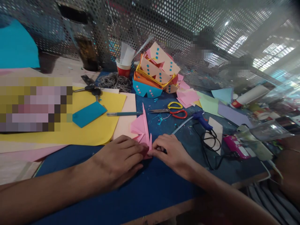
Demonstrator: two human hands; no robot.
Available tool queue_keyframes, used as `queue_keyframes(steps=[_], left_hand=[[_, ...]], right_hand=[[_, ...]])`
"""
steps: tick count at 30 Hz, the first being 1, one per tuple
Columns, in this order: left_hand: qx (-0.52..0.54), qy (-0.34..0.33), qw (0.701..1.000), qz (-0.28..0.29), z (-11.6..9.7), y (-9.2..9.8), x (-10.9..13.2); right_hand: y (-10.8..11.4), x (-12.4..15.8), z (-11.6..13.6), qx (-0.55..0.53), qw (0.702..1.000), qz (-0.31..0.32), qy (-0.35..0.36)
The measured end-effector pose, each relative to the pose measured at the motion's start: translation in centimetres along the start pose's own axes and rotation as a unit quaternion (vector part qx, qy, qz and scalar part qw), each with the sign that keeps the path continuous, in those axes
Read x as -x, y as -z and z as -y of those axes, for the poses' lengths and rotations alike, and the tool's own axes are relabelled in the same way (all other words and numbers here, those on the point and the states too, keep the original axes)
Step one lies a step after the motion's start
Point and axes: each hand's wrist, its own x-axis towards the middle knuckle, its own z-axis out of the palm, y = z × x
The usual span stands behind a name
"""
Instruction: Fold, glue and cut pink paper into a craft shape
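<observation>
A piece of folded pink paper [140, 125] with pointed, upright flaps stands on the blue table in front of me. My left hand [123, 156] lies over its near left part, fingers together and curved onto it; the fingertips are partly hidden. At the near right edge, my right hand [172, 151] pinches the paper between thumb and bent fingers. Just beyond the paper are a teal pen [125, 114] and scissors [172, 111] with one yellow and one red handle. Small blue paper scraps lie beside the scissors.
Stacked paper baskets [154, 70] stand at the back, near a red and white paper cup [123, 67]. A blue glue gun [203, 120] with a black cord lies right. Yellow sheets [112, 125], a blue card [89, 114] and keys [93, 90] lie left. Perforated metal rises behind.
</observation>
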Motion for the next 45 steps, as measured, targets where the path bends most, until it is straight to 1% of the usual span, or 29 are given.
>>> queue_keyframes(steps=[6,9,13,21,28,34,39,45], left_hand=[[0.017,0.008,1.000,-0.007,-0.16,0.39,-0.26],[0.016,0.004,1.000,-0.007,-0.19,0.46,-0.35],[0.019,0.007,1.000,-0.004,-0.18,0.38,-0.35],[0.014,-0.007,1.000,0.001,-0.05,0.51,-0.24],[0.021,0.001,1.000,0.010,0.00,0.23,0.02],[0.012,0.011,1.000,0.008,-0.16,0.55,-0.27],[0.000,-0.004,1.000,0.007,-0.06,0.76,-0.37],[0.016,0.026,0.999,0.028,-0.13,0.40,0.00]], right_hand=[[-0.29,-0.06,0.15,-0.027,0.998,-0.035,-0.040],[-0.50,0.06,0.19,-0.026,0.999,-0.040,-0.025],[-0.53,0.19,0.19,-0.011,0.999,-0.035,-0.006],[-0.51,-0.02,0.01,0.022,1.000,-0.009,0.007],[-0.59,-0.46,0.03,0.015,1.000,-0.018,-0.018],[-0.53,-0.20,0.36,0.007,0.999,-0.032,-0.032],[-0.51,-0.21,0.61,-0.008,0.998,-0.038,-0.055],[-0.61,-0.19,0.60,-0.006,0.997,-0.047,-0.056]])
